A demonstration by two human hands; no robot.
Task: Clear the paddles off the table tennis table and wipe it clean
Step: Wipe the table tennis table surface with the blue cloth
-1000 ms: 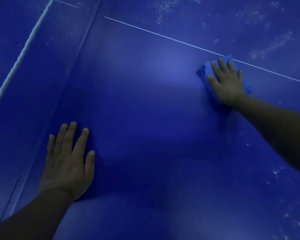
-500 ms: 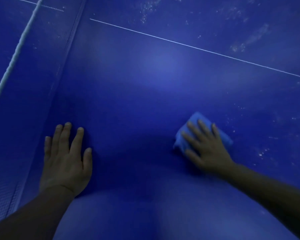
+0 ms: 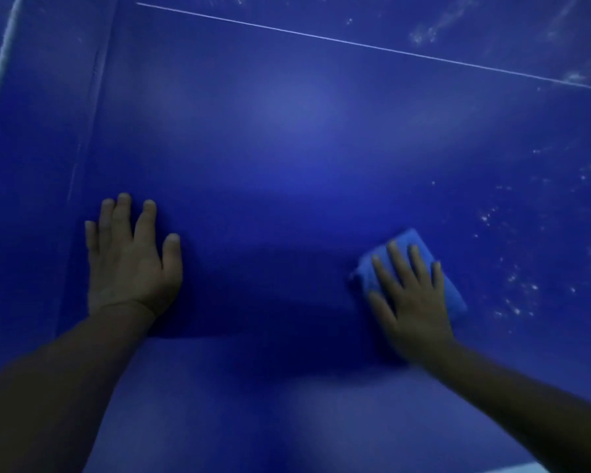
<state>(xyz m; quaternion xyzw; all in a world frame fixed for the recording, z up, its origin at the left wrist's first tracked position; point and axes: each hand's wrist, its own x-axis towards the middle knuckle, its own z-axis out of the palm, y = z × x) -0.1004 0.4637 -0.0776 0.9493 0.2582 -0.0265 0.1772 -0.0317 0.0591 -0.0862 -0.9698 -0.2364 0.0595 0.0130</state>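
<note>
Blue table (image 3: pixel 287 138) under two flat hands: left hand (image 3: pixel 130 261) fingers spread (bare), right hand (image 3: pixel 413 302) fingers splayed atop blue cloth (image 3: pixel 413 240).

Both hands flat, fingers spread: left (image 3: pixel 130 257), right (image 3: pixel 411 298), forearms extended forward.

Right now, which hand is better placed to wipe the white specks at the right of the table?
Right. The right hand already presses flat on the blue cloth, and the white specks lie just beside it. The left hand rests flat on bare table near the net, holding nothing.
</note>
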